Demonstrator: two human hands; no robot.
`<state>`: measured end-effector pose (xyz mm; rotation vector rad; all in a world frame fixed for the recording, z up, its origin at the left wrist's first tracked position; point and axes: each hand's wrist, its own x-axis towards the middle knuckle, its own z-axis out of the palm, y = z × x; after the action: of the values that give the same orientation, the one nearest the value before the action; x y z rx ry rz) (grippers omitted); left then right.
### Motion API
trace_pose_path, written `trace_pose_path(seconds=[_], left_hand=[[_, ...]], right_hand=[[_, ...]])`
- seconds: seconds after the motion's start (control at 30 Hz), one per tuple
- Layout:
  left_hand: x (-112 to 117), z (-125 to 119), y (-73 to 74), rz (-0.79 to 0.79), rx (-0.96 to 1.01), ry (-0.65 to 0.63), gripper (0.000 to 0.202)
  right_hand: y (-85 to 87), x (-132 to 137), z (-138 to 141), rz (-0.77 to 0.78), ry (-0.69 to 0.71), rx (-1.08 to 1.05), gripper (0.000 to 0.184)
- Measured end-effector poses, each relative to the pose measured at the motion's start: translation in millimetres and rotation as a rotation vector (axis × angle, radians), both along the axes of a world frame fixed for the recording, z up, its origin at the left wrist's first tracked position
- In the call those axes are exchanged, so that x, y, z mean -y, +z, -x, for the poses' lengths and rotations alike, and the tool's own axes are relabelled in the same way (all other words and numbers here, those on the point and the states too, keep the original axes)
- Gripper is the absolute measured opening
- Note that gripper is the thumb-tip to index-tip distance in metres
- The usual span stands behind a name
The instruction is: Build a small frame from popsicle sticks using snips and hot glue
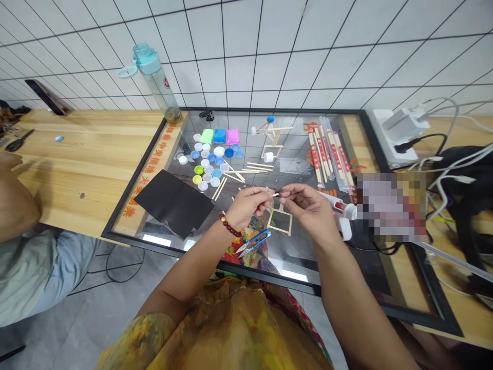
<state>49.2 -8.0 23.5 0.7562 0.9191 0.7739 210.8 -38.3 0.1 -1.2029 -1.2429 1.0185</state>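
My left hand point(249, 203) and my right hand point(304, 204) meet above the glass table top point(292, 164). Both pinch the ends of a short thin wooden stick point(276, 194) held between their fingertips. A bead bracelet circles my left wrist. Beneath my hands lies a small square frame of sticks point(280, 222). Blue-handled snips point(254, 241) rest near my left wrist. A glue gun point(341, 209) lies just right of my right hand.
Several bottle caps point(210, 164), clay blocks point(220, 135), loose sticks point(246, 172), wrapped chopsticks point(329, 154), a stick model point(271, 132) and a black sheet point(173, 203) lie on the glass. A water bottle point(156, 77) stands behind. A power strip point(400, 136) with cables sits right. Another person sits at left.
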Motion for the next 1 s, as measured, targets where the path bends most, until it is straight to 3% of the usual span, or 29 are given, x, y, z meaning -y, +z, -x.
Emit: trace_pose_path(seconds=[0.23,1.0], left_hand=[[0.2,0.0,-0.9,-0.014,0.015,-0.034,0.014],[2.1,-0.3,2.7,-0.088,-0.142,-0.083,0.011]], right_hand=[[0.2,0.0,3.5,0.012,-0.028,0.06,0.021],[3.0,1.4,1.2,0.049,0.043,0.112,0.023]])
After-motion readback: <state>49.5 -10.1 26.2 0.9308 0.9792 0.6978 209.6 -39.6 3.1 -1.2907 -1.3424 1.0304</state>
